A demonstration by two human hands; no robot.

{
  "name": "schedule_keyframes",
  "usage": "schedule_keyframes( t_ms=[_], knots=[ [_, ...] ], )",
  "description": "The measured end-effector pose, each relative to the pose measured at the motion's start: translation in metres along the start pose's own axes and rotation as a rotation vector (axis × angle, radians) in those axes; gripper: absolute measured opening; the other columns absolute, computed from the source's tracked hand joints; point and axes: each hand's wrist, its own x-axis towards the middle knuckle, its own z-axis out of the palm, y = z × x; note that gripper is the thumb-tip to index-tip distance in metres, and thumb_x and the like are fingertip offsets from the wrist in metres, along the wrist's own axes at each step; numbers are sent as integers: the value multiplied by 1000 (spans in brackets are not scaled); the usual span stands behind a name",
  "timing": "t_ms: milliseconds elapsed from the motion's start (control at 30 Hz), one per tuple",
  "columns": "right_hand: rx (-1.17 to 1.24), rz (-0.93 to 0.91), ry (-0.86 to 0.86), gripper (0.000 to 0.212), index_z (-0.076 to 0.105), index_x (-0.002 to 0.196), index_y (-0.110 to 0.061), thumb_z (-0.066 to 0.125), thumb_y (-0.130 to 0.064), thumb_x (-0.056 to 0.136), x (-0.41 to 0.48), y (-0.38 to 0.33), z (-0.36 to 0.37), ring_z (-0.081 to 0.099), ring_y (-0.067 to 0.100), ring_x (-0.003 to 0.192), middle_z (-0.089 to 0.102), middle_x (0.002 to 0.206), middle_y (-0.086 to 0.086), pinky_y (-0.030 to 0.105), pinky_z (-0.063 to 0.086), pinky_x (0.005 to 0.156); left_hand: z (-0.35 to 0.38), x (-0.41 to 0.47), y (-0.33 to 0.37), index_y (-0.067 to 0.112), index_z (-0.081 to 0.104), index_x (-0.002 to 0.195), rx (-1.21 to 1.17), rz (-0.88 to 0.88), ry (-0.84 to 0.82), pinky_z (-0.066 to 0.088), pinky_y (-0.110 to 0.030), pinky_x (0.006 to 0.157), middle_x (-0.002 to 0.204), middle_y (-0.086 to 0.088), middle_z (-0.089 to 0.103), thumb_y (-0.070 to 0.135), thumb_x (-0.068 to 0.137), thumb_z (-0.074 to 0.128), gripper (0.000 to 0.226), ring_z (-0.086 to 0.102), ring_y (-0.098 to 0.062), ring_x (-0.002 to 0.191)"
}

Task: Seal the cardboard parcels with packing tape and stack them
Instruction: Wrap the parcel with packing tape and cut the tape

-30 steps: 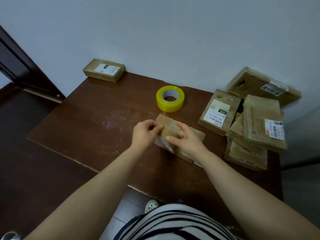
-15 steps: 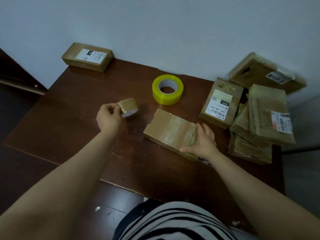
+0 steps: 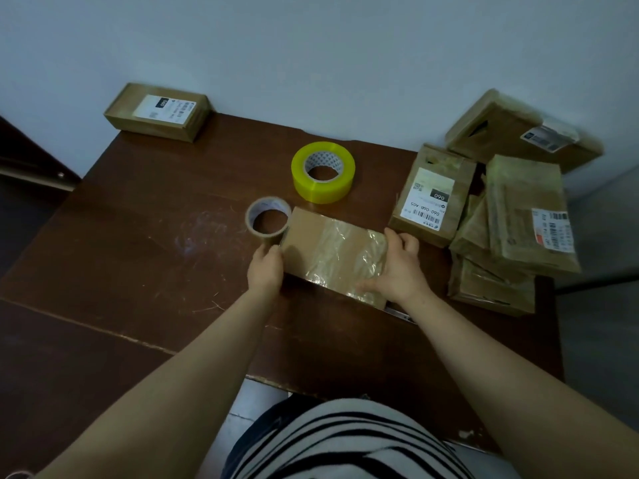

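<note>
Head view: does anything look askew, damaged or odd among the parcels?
Yes. The pile on the right is a jumble, parcels tilted and overlapping. The back parcel shows a dark triangular gap in its top. Tape on the held parcel is wrinkled.

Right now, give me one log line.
left hand: grips brown tape roll | right hand: holds taped parcel | yellow tape roll: idle on table

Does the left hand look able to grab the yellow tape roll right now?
Probably not straight away: the left hand grips the brown tape roll. The yellow tape roll lies uncovered on the table just beyond, so the way is free once that hand lets go.
</note>
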Motion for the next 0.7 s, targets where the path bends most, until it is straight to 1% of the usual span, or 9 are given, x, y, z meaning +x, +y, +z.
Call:
schedule_keyframes(
  t_ms=[100, 167, 300, 400, 467, 533, 600, 667, 700],
  knots=[
    [170, -180, 283, 69, 45, 134, -16, 79, -30, 76, -4, -6, -13, 35, 20, 129, 29, 137, 8, 19, 25, 102, -2, -5, 1, 25, 44, 140, -85, 128, 75, 38, -52, 106, 139, -11, 50, 39, 90, 45, 52, 47, -31, 127],
    [233, -275, 435, 41, 54, 116, -12, 73, -28, 83, -4, -9, -20, 39, 23, 125, 35, 130, 10, 14, 24, 100, 3, -10, 1, 32, 39, 143, -132, 160, 59, 36, -50, 108, 144, -3, 46, 58, 90, 40, 60, 44, -26, 130],
    [219, -317, 314, 26, 56, 104, -8, 71, -16, 85, -2, -5, -24, 33, 23, 133, 34, 137, 11, 31, 28, 112, 8, -21, 0, 22, 50, 137, -146, 46, -67, 36, -44, 109, 135, -2, 54, 69, 89, 34, 70, 49, -22, 123],
    [206, -360, 293, 21, 58, 95, -12, 73, -10, 80, -5, 5, -24, 42, 26, 125, 44, 126, 8, 39, 37, 106, 6, -26, 0, 15, 57, 123, -145, 37, -31, 37, -41, 108, 133, -9, 54, 48, 96, 34, 48, 50, -22, 118],
    [225, -353, 305, 16, 56, 87, -15, 70, -12, 80, -9, 7, -24, 45, 21, 117, 42, 117, 0, 38, 44, 96, 8, -31, 11, 12, 51, 131, 46, 225, 156, 33, -40, 106, 142, -11, 45, 29, 98, 32, 42, 43, -25, 126],
    [214, -315, 321, 14, 54, 81, -15, 65, -21, 86, -9, 5, -23, 46, 17, 109, 42, 109, -2, 32, 43, 90, 19, -39, 30, 10, 44, 140, 244, 618, 267, 26, -40, 113, 148, -10, 38, 20, 97, 36, 45, 32, -24, 137],
    [175, -263, 323, 18, 53, 87, -13, 59, -29, 93, -7, 1, -18, 48, 19, 104, 42, 106, 1, 28, 40, 86, 43, -44, 48, 9, 57, 125, 551, 921, 155, 35, -43, 106, 132, -13, 54, 25, 99, 38, 36, 46, -29, 126],
    [159, -219, 299, 25, 52, 108, -9, 53, -30, 97, -6, -3, -15, 48, 24, 107, 44, 112, 7, 29, 38, 88, 68, -45, 53, 13, 65, 107, 989, 950, 42, 41, -41, 92, 109, -12, 66, 40, 101, 31, 44, 58, -32, 105],
    [141, -204, 275, 32, 49, 120, -7, 49, -31, 98, -6, -4, -14, 48, 25, 113, 45, 120, 10, 30, 37, 90, 74, -45, 48, 16, 66, 104, 1164, 953, 33, 39, -39, 90, 105, -9, 68, 45, 101, 26, 50, 60, -31, 101]
  ],
)
